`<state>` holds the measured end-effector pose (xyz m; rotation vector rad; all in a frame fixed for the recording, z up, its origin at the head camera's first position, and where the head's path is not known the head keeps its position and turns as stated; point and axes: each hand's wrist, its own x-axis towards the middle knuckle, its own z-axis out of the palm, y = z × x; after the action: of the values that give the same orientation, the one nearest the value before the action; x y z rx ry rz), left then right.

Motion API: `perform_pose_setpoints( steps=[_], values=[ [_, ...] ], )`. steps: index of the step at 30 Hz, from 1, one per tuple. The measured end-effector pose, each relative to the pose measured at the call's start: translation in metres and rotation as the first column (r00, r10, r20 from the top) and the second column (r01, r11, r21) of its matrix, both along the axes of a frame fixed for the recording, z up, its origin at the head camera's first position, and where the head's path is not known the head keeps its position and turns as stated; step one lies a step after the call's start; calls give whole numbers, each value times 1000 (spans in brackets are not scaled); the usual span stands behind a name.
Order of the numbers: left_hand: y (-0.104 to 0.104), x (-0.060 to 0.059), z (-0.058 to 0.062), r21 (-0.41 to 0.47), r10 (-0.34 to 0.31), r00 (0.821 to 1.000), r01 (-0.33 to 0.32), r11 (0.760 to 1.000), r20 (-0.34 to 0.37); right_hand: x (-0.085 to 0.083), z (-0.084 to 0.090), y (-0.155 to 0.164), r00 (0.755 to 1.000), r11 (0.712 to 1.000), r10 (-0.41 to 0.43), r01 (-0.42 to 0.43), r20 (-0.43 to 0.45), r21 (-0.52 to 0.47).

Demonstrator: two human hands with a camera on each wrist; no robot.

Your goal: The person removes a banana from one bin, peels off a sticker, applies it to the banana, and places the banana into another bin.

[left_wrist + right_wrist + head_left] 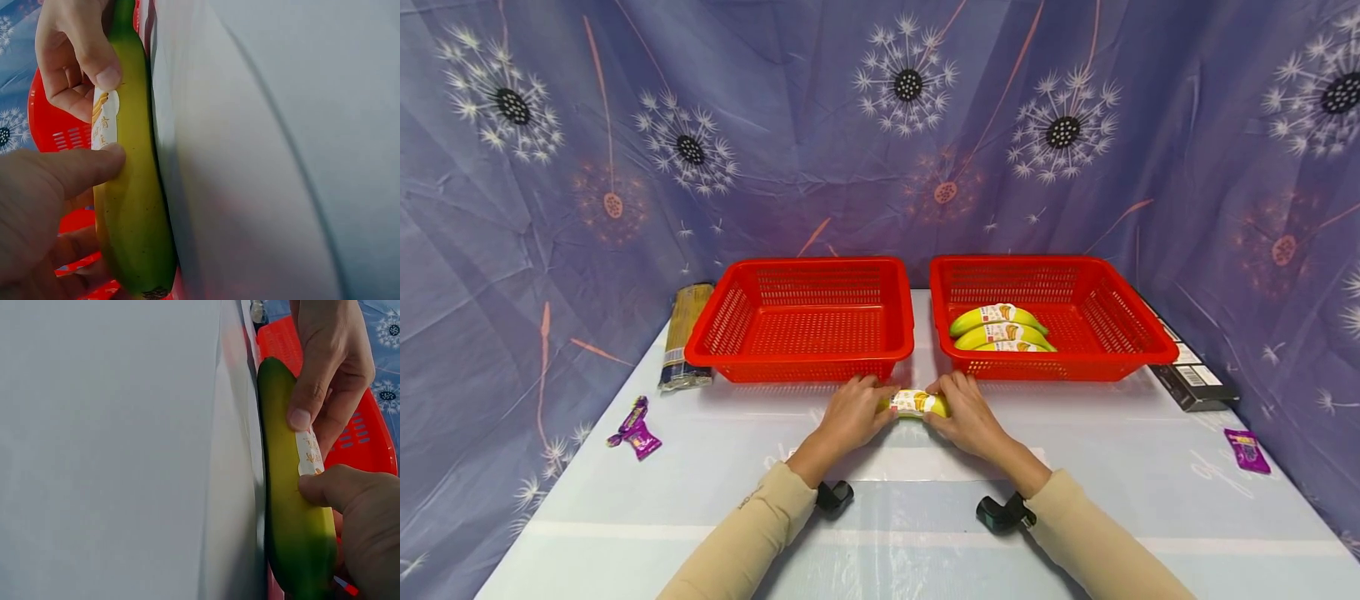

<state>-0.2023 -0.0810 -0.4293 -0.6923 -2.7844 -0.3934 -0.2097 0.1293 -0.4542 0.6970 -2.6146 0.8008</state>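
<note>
A yellow-green banana [913, 403] with a white printed label lies across the table in front of the two red baskets. My left hand [855, 412] grips its left end and my right hand [966, 412] grips its right end. Close up in the left wrist view, the left thumb presses the banana [139, 206] beside the label. In the right wrist view both thumbs rest along the near side of the banana [290, 487], their fingers curled behind it and partly hidden. Several similar labelled bananas [1000, 337] lie in the right basket [1060, 365].
The left red basket [797, 363] has nothing in it. Beside it lies a pack of long dry noodles [685, 333]. Purple-wrapped sweets [638, 433] lie at the left, another purple packet [1247, 450] at the right. A black box [1197, 385] sits by the right basket.
</note>
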Motion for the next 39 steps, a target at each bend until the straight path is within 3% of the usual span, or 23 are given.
perform_pose_setpoints(
  steps=[14,19,23,27,32,39],
  values=[
    [-1,1,-1,42,9,998,-11,999,59,4,3,-5,999,999,-43,44,5,-27],
    [-5,1,-2,93,5,992,-17,996,130,6,1,-4,999,999,-30,31,34,-34],
    [-11,1,-2,196,6,971,-55,979,240,7,1,-4,999,999,-20,22,44,-46],
    [-18,2,-2,298,6,939,-115,948,345,7,0,-5,998,998,-26,28,52,-55],
    [-23,6,-1,357,26,906,-193,914,423,8,1,-7,996,997,-33,38,78,-63],
    [-27,11,-2,374,27,905,-202,905,425,11,0,-8,992,995,-36,46,120,-84]
  ],
)
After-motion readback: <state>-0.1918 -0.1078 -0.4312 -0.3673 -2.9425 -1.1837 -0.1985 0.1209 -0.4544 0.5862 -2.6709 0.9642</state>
